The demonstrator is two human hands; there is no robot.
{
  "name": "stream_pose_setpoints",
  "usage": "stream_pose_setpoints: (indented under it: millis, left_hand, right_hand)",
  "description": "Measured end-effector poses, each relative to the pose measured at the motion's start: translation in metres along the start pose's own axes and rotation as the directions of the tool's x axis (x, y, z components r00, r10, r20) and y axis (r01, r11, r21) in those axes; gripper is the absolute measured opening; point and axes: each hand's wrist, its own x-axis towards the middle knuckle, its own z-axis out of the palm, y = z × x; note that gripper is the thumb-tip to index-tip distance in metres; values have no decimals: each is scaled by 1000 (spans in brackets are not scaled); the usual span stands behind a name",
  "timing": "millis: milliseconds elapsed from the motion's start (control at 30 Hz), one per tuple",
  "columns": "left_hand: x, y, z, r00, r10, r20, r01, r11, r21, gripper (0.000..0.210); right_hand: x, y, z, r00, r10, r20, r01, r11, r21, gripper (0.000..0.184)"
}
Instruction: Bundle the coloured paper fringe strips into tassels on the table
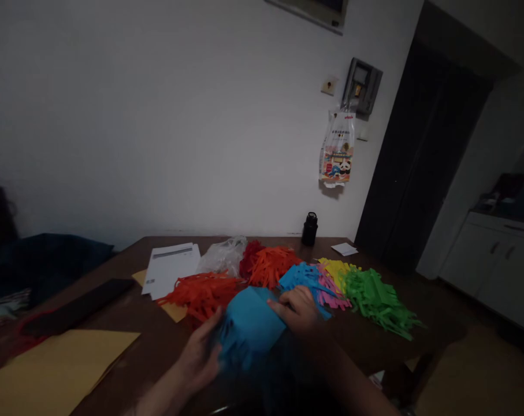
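Note:
Between my hands, above the table's near side, is a sheet of blue paper (255, 318) with one edge cut into a fringe that hangs down, blurred. My right hand (300, 309) is closed on its upper right edge, thumb on top. My left hand (201, 352) holds the fringed left side, its fingers partly hidden by the paper. Just behind lie orange fringed paper (207, 292) on the left and a second blue fringed bundle (303, 277) on the right. Pink fringed paper (331, 292), yellow fringed paper (335, 271) and green fringed paper (378, 300) spread farther right.
White printed papers (170, 266) and a clear plastic bag (224, 254) lie at the back left. A black bottle (309, 229) stands near the wall. Yellow paper sheets (62, 370) and a long dark object (80, 306) are at the left. The brown table (149, 341) meets the wall.

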Motion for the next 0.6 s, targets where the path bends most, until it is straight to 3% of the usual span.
stream_pose_setpoints:
  millis: [133,233,300,433,533,600]
  left_hand:
    - [-9,-35,9,976,-189,108,205,964,-167,76]
    - [-22,-57,13,948,-282,146,306,933,-190,54]
    - [-27,-58,10,945,-291,152,314,936,-162,36]
    - [-24,-30,-7,952,-247,183,257,966,-31,29]
    - [-25,2,-22,982,-177,63,173,983,66,29]
    - [-33,21,-31,993,-105,-45,111,983,143,32]
  right_hand:
    - [-11,2,14,1000,8,-10,-9,1000,-18,22]
    - [-24,9,18,998,34,51,-32,999,-35,23]
    - [-31,20,14,992,53,117,-48,998,-48,19]
    - [-32,47,-8,982,32,186,-4,988,-153,20]
    - [-25,50,-24,977,-34,209,89,962,-257,27]
    - [-24,38,-24,965,-86,247,149,957,-248,28]
